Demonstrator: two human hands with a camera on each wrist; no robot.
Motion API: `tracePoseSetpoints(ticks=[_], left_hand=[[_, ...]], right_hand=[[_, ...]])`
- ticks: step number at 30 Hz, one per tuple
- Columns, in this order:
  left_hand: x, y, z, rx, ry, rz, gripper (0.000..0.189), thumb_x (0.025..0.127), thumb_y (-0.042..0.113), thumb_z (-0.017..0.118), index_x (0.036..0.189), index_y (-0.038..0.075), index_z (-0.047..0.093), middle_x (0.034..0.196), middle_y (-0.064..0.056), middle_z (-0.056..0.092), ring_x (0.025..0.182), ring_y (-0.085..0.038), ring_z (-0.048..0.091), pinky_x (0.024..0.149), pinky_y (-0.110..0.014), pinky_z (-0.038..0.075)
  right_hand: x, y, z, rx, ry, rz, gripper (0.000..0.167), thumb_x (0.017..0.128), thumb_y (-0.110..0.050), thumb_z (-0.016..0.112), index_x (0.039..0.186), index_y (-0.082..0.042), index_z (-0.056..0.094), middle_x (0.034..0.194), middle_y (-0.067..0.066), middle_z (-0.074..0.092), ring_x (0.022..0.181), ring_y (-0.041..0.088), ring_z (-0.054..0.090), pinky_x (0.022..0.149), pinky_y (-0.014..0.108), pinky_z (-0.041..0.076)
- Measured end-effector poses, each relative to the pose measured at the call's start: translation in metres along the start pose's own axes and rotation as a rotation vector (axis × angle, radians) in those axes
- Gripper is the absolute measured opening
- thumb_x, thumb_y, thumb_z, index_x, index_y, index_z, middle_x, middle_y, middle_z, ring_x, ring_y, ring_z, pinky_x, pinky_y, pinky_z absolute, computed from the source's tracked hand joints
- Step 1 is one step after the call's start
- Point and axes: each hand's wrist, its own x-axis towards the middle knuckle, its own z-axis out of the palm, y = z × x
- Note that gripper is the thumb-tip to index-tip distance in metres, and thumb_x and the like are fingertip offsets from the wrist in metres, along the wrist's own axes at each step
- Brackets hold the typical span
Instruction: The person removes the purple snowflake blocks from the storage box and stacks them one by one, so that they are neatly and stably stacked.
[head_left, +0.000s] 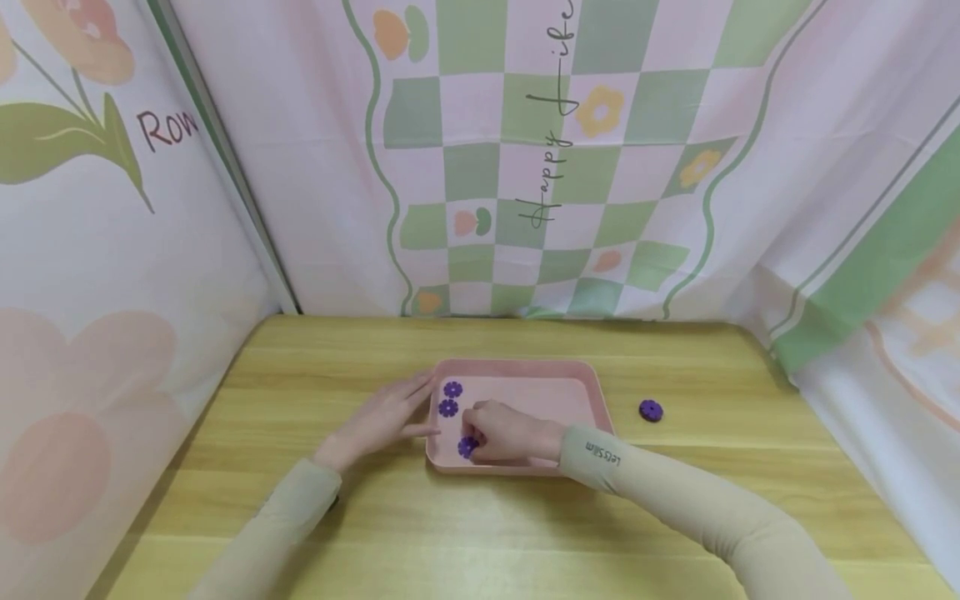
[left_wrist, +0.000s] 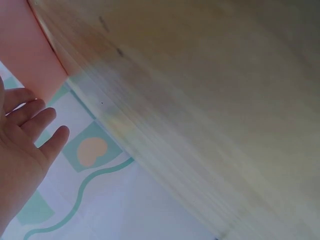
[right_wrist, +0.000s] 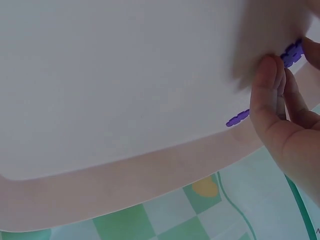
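Note:
A shallow pink tray [head_left: 540, 398] lies on the wooden table. My right hand [head_left: 513, 431] reaches into its left part and pinches a purple flower-shaped plastic disc [head_left: 467, 447] near the front left corner; in the right wrist view this disc [right_wrist: 293, 53] shows between thumb and fingertips. Two more such discs lie by the tray's left wall, one far [head_left: 452, 389] and one just nearer [head_left: 447, 408]. My left hand [head_left: 382, 417] rests at the tray's left rim with its fingers extended, and it also appears in the left wrist view, at the left edge.
To the right of the tray, purple discs [head_left: 651, 410] sit together in a small pile on the table [head_left: 360, 533]. Patterned curtains [head_left: 525, 167] hang behind the table and along both sides.

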Motion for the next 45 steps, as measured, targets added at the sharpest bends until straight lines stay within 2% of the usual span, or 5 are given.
tracePoseSetpoints(ticks=[11,18,34,45], left_hand=[[0.000,0.001,-0.001,0.001,-0.010,-0.010,0.085,0.092,0.054,0.061,0.153,0.003,0.032,0.159,-0.021,0.035,0.142,-0.038,0.043,0.117,-0.057,0.038],[0.000,0.001,0.000,0.000,-0.004,-0.004,0.085,0.091,0.054,0.061,0.153,0.002,0.032,0.159,-0.021,0.034,0.142,-0.037,0.043,0.117,-0.057,0.038],[-0.001,0.001,0.001,-0.006,0.007,-0.009,0.085,0.091,0.054,0.062,0.153,0.003,0.033,0.159,-0.019,0.034,0.142,-0.037,0.043,0.117,-0.057,0.038],[0.000,0.003,0.001,-0.008,0.029,0.013,0.084,0.090,0.049,0.066,0.151,0.000,0.035,0.158,-0.022,0.036,0.141,-0.038,0.044,0.116,-0.058,0.039]], right_hand=[[-0.001,-0.002,0.000,-0.028,0.032,-0.021,0.018,0.080,-0.012,0.077,0.095,-0.010,0.067,0.089,0.000,0.067,0.077,0.006,0.057,0.072,0.016,0.054],[-0.001,-0.001,0.001,0.010,0.027,-0.028,0.018,0.080,-0.011,0.078,0.095,-0.010,0.068,0.088,-0.001,0.071,0.078,0.006,0.062,0.075,0.015,0.056],[-0.009,0.009,-0.005,0.120,0.044,-0.026,0.014,0.080,-0.015,0.078,0.091,-0.011,0.070,0.082,-0.005,0.072,0.071,0.000,0.062,0.068,0.013,0.055],[-0.021,0.025,-0.014,0.099,0.101,0.020,0.013,0.078,-0.016,0.078,0.087,-0.012,0.069,0.080,-0.005,0.070,0.070,0.002,0.060,0.066,0.014,0.054]])
